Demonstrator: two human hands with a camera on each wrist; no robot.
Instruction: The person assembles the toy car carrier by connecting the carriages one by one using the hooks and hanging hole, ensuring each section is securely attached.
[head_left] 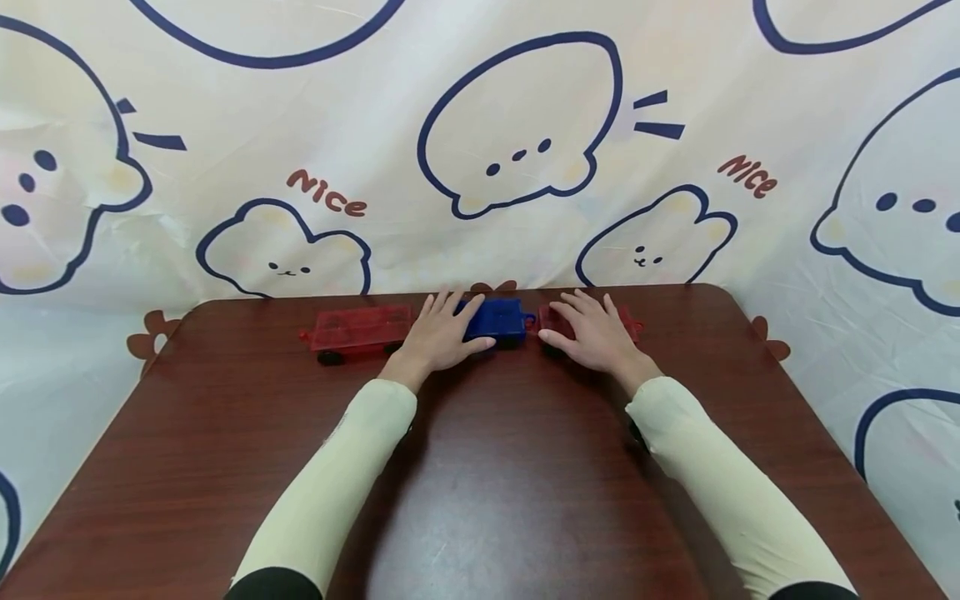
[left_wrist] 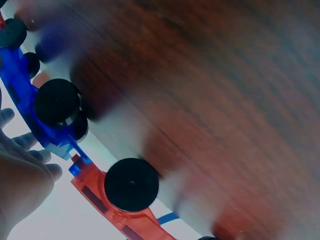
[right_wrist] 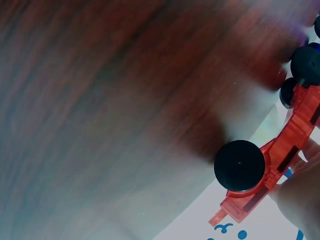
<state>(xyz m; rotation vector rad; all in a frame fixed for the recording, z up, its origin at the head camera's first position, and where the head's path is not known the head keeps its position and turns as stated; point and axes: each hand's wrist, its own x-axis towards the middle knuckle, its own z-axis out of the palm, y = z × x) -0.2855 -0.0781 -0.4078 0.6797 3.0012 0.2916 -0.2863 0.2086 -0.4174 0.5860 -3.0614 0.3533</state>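
A blue toy train car (head_left: pixel 504 317) stands between two clear red ones, in a row along the table's back edge. My left hand (head_left: pixel 442 337) lies across the blue car's left part, fingers spread, and hides its joint with the long left red car (head_left: pixel 360 327). In the left wrist view, a blue hook meets that red car's end (left_wrist: pixel 95 185). Over the right red car (head_left: pixel 552 320) rests my right hand (head_left: pixel 597 333), fingers spread toward the far side. A blue loop (head_left: pixel 529 319) meets that car's left end. Black wheels (right_wrist: pixel 240 165) show below it.
The brown wooden table (head_left: pixel 517 483) extends toward me in front of the cars. A pale cloth (head_left: pixel 465 250) with cartoon drawings hangs right behind the back edge and along both sides.
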